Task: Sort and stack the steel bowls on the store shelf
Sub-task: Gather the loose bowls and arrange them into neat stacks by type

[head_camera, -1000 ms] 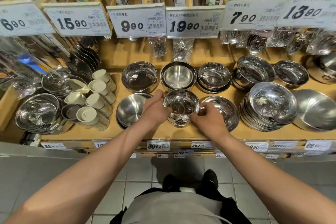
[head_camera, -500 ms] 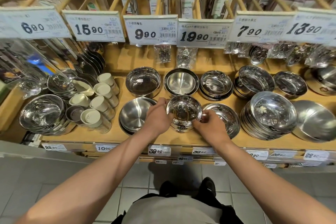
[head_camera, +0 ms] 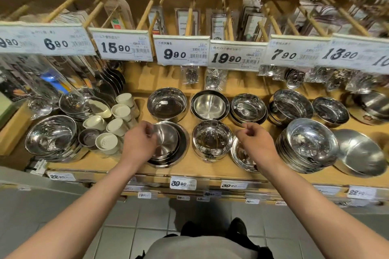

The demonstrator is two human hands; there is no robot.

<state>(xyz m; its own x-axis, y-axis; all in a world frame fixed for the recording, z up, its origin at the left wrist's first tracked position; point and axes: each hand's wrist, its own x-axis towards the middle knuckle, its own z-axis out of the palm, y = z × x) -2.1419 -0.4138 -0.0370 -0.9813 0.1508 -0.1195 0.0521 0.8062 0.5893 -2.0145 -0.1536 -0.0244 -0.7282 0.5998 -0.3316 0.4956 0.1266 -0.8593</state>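
A small shiny steel bowl [head_camera: 211,140] stands on the wooden shelf [head_camera: 202,169] between my two hands, and neither hand touches it. My left hand [head_camera: 139,143] hovers at the left rim of a brushed steel bowl [head_camera: 168,143] nested in a low stack, fingers loosely curled and holding nothing. My right hand [head_camera: 257,143] hangs over a shallow steel dish [head_camera: 242,159], fingers half curled and empty. Behind stand a deep shiny bowl [head_camera: 167,104], a brushed bowl [head_camera: 209,105] and a stacked pair [head_camera: 248,108].
A tall stack of patterned bowls [head_camera: 309,145] and a tilted brushed bowl [head_camera: 360,153] fill the right. Left are cream shaker cups [head_camera: 117,120] and more steel bowls [head_camera: 51,136]. Price tags [head_camera: 182,52] and packaged cutlery hang on wooden pegs above the shelf.
Both hands have let go of the small shiny bowl, which now rests on the shelf. My left hand moved left to the brushed stack and my right hand drew off to the right.
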